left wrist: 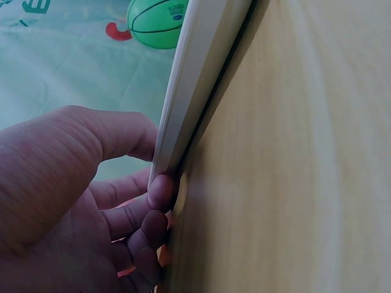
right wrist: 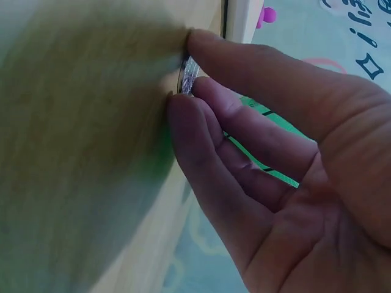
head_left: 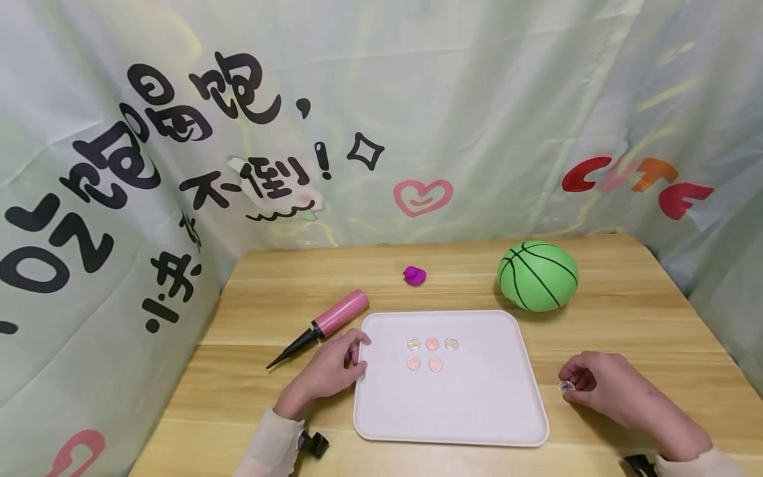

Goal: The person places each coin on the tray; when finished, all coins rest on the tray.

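Observation:
A white rectangular tray [head_left: 453,404] lies on the wooden table. My left hand [head_left: 330,364] holds the tray's left edge; in the left wrist view the thumb [left wrist: 131,131] is at the rim and curled fingers touch its side. Grouped in the upper middle of the tray are several small round coins, some silvery-gold [head_left: 414,344] and some copper-pink [head_left: 436,365]. To the right of the tray, my right hand [head_left: 608,387] pinches a small shiny silvery coin [right wrist: 189,74] between thumb and fingertips, low at the table. Its face is mostly hidden in the right wrist view.
Behind the left hand lies a pink and black hand pump [head_left: 340,315]. A small purple rubber duck [head_left: 414,275] sits beyond the tray, and a green ball [head_left: 538,276] with black lines stands at the back right. Printed cloth [head_left: 489,132] hangs around the table [head_left: 286,278].

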`<state>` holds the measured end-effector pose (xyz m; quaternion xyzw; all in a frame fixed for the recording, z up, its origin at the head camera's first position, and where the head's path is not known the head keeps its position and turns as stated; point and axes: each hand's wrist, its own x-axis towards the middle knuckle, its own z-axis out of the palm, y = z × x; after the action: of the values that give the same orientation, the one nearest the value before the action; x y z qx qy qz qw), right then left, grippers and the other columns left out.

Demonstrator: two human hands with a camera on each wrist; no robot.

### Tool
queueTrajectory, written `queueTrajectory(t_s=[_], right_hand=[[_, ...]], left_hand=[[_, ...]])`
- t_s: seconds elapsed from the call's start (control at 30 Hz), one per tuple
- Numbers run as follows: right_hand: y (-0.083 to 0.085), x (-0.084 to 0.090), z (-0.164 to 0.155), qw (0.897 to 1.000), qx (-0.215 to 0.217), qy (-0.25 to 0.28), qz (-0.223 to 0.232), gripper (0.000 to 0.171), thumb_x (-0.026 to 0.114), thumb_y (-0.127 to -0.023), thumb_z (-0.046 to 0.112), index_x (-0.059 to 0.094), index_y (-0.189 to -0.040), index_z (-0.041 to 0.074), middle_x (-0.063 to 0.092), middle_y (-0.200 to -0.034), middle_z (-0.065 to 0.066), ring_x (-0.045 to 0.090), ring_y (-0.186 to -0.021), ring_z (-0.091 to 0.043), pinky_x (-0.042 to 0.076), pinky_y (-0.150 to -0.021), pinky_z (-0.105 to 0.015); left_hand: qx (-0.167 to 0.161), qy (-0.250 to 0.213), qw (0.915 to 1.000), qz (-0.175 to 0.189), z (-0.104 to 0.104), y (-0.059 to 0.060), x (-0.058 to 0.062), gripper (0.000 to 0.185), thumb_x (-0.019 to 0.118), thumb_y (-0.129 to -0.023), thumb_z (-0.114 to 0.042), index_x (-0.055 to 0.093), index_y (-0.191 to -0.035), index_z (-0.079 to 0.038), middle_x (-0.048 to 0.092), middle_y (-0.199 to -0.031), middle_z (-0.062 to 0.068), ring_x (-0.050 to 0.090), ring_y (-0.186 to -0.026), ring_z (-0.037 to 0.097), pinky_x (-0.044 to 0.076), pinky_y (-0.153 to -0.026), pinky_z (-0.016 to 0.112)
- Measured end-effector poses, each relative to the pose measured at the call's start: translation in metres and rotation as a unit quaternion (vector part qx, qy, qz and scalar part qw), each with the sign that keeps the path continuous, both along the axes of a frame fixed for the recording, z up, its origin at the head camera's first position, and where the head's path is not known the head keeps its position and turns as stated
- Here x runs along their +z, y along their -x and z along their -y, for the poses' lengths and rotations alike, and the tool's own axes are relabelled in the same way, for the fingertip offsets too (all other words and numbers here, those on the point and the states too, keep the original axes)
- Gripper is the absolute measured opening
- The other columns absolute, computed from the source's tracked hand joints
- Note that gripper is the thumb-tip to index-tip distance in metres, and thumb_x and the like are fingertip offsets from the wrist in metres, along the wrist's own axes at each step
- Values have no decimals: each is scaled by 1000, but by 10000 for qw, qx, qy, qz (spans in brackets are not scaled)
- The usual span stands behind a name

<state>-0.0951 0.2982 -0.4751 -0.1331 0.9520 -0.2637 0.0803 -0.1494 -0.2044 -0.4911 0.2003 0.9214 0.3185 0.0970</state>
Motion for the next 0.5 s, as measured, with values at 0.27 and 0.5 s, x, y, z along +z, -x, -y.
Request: queueTrajectory(t_s=[0.27, 0.5], right_hand=[[3, 3, -4, 9985, -407, -25, 365, 20, 92, -87, 20, 73, -89, 14, 67, -80, 8, 52, -71, 6, 49, -66, -22], [8, 2, -11, 9980, -166, 60, 603, 24, 89, -91, 26, 69, -88, 14, 60, -78, 6, 47, -69, 3, 43, -64, -22]], left_hand=[[-43, 13, 10000, -24, -2, 1, 1, 35, 75, -99, -12, 64, -132, -13, 55, -88, -7, 51, -78, 6, 44, -73, 22], [-21, 21, 10000, -35, -1, 0, 1, 35, 75, -99, -12, 64, -132, -13, 55, -87, -8, 50, -77, 6, 44, -73, 22]])
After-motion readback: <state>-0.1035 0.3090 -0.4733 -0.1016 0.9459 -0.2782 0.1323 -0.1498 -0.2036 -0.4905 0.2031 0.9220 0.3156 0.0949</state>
